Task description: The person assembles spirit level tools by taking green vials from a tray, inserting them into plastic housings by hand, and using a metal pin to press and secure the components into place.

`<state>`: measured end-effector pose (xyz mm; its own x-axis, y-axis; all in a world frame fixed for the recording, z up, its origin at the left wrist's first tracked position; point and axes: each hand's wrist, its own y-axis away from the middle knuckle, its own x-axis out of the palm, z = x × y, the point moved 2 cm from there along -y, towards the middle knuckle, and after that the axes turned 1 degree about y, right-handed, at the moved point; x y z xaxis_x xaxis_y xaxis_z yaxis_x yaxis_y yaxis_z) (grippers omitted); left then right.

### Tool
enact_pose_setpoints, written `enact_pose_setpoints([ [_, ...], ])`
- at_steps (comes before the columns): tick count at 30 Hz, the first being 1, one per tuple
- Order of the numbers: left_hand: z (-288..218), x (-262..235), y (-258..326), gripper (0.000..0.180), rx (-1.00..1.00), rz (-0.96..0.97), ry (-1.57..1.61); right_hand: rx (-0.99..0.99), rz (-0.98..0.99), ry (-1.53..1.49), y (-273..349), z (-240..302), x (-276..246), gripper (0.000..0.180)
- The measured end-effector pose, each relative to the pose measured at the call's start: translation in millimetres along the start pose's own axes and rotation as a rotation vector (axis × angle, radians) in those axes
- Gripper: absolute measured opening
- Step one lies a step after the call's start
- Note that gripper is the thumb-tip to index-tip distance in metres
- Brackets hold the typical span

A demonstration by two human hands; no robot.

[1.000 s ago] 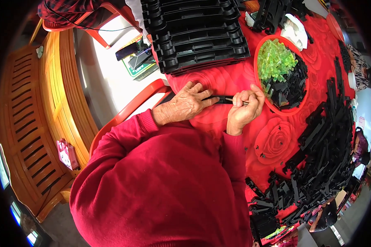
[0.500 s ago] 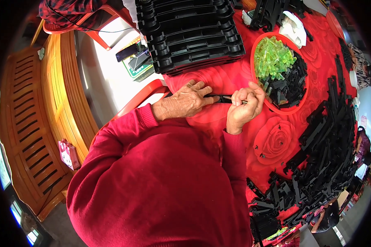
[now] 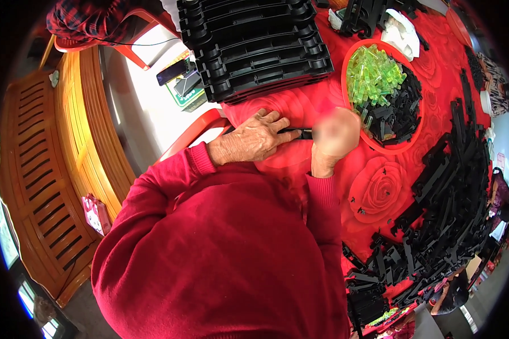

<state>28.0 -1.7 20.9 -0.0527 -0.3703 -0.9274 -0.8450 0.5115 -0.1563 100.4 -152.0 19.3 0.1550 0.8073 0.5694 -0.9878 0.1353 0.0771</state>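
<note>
At the table's near edge, over a red rose-print cloth (image 3: 359, 169), we've got two bare hands in red sleeves (image 3: 172, 172). Left hand (image 3: 249, 139): back up, fingers spread a bit and bent, laid over a thin black strip (image 3: 304, 134); the strip shows just past the fingertips. Whether those fingers pinch it or only press on it, we can't tell, the undersides being hidden. Right hand (image 3: 336, 135): blurred, so we can't make out its fingers or say if they grip anything. The strip's right end runs up to that blur; so we log the strip as between the two hands, near the cloth's edge.

Beyond the left hand we see a tall black stack (image 3: 260, 45) of ribbed trays. Just beyond the right hand, to its right, sits a red basin (image 3: 398, 150): clear green clips (image 3: 373, 76) at the far left, small black bits (image 3: 396, 113) at the near right. Past the basin, a crumpled white wad (image 3: 400, 34). On the right we mark a long heap (image 3: 447, 203) of black parts, curving along the table. Left side: red chair (image 3: 195, 128) close by, phone (image 3: 172, 72) farther off, slatted wooden bench (image 3: 76, 101), small pink bag (image 3: 96, 214) at the bench.
</note>
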Motion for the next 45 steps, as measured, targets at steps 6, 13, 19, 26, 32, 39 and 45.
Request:
enact_pose_setpoints([
  [6, 1, -2, -2, 0.043, 0.026, -0.006, 0.029, 0.038, 0.028, 0.068, -4, -6, 0, 0.017],
  [13, 2, -2, -1, 0.041, 0.019, -0.063, 0.071, 0.054, 0.053, 0.057, -5, -6, 2, 0.017],
  [19, 4, 4, 11, 0.047, -0.018, -0.290, 0.149, -0.078, 0.083, 0.001, 10, 16, 5, 0.015],
  [26, 5, -6, 36, 0.063, -0.226, -0.336, 0.140, -0.260, 0.080, -0.016, 16, 70, -12, 0.020],
  [32, 9, 15, 40, 0.041, -0.220, -0.372, 0.147, -0.192, -0.085, 0.167, 16, 64, -43, 0.021],
  [39, 4, 8, 42, 0.033, -0.127, -0.453, 0.135, -0.200, -0.079, 0.123, 21, 61, -36, 0.018],
  [45, -20, -29, 45, 0.042, -0.028, -0.594, 0.114, -0.112, -0.107, 0.056, 21, 56, -46, 0.017],
])
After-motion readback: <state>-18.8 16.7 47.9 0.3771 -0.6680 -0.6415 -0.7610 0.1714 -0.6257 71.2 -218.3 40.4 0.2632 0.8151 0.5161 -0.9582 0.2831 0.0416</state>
